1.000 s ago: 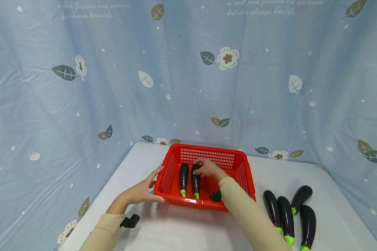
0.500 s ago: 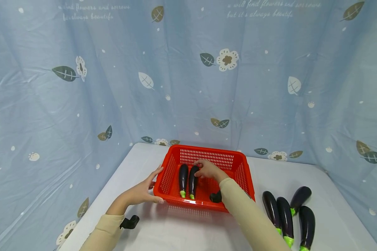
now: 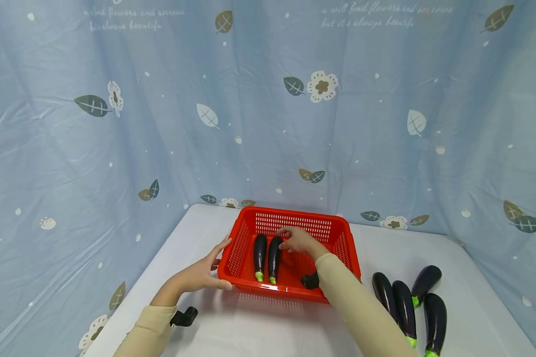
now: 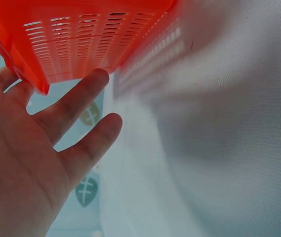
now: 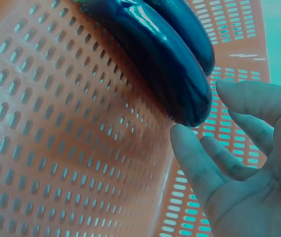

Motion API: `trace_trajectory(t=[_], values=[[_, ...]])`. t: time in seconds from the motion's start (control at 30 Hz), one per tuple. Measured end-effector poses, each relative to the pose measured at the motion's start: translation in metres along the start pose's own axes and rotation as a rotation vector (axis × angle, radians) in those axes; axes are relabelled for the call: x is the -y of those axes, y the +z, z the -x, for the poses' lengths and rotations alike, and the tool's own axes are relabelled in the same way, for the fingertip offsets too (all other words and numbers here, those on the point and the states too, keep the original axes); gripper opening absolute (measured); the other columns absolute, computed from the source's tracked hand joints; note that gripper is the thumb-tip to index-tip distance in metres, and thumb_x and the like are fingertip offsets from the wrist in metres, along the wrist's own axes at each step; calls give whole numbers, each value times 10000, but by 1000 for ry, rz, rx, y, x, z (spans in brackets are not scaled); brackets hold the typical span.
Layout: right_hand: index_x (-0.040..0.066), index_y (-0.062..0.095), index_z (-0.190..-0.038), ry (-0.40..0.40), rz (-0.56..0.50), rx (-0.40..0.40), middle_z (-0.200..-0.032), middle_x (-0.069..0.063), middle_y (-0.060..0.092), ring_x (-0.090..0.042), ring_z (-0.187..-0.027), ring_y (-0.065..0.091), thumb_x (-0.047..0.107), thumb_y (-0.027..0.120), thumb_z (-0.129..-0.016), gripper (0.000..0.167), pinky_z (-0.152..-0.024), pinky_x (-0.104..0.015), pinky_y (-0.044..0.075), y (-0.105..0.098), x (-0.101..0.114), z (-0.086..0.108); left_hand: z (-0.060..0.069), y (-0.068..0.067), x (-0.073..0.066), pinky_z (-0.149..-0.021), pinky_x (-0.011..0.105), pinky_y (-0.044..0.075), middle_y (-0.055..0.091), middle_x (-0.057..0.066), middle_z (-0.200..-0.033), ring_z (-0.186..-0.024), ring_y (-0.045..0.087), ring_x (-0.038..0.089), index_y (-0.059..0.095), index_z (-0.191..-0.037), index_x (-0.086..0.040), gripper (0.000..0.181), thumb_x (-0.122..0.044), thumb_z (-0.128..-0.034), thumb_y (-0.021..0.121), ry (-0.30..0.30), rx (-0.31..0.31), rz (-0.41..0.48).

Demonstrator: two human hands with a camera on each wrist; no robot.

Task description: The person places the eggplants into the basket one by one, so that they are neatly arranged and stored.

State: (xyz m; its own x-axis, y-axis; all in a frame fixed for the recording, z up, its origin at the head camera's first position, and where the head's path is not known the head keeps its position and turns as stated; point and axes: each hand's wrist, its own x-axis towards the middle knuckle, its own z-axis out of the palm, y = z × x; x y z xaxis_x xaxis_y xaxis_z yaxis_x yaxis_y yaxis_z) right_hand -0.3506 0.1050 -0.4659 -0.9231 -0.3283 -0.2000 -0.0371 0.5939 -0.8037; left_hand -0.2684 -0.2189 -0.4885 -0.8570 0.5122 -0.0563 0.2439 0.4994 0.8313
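Note:
A red plastic basket (image 3: 303, 214) with slotted walls sits on the white table. Two dark eggplants lie side by side on its floor: the left eggplant (image 3: 259, 252) and the right eggplant (image 3: 274, 258), green stem ends toward the front. My left hand (image 3: 201, 273) rests against the basket's left side, its fingers extended; in the left wrist view some fingers reach behind the rim. Inside the basket, my right hand (image 3: 300, 242) is just right of the right eggplant. The right wrist view shows its fingers (image 5: 192, 158) spread and apart from that eggplant (image 5: 155, 59).
Several more eggplants (image 3: 405, 307) lie on the table (image 3: 478, 307) to the right of the basket, beside the right sleeve. A blue patterned curtain (image 3: 259, 114) hangs behind the table. Black wrist cameras (image 3: 184, 316) stick out from both wrists.
The right eggplant has shifted left and straightened beside the other one. My right hand has let go of it and drawn slightly to the right. The left hand has stayed at the basket.

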Motion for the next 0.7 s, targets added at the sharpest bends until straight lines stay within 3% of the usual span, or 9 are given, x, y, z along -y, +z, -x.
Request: trace_trajectory(t=[0.5, 0.7], values=[[25, 618, -1336, -31, -39, -15, -1339, -244, 563, -279, -1000, 648, 17, 693, -938, 405, -893, -469, 580, -8, -1, 9, -1, 2, 2, -1062, 594, 443, -15, -2, -1712, -1362, 471, 384, 57, -1642, -318, 1192, -369, -783, 882, -3, -1, 11], [23, 610, -1357, -39, -35, -26, -1336, -253, 572, -366, -1029, 656, 39, 685, -951, 413, -914, -480, 571, -15, 0, 14, -1, 1, 2, -1054, 603, 446, 3, 15, -1712, -1366, 467, 394, 61, -1638, -336, 1185, -363, -783, 881, -8, -3, 17]])
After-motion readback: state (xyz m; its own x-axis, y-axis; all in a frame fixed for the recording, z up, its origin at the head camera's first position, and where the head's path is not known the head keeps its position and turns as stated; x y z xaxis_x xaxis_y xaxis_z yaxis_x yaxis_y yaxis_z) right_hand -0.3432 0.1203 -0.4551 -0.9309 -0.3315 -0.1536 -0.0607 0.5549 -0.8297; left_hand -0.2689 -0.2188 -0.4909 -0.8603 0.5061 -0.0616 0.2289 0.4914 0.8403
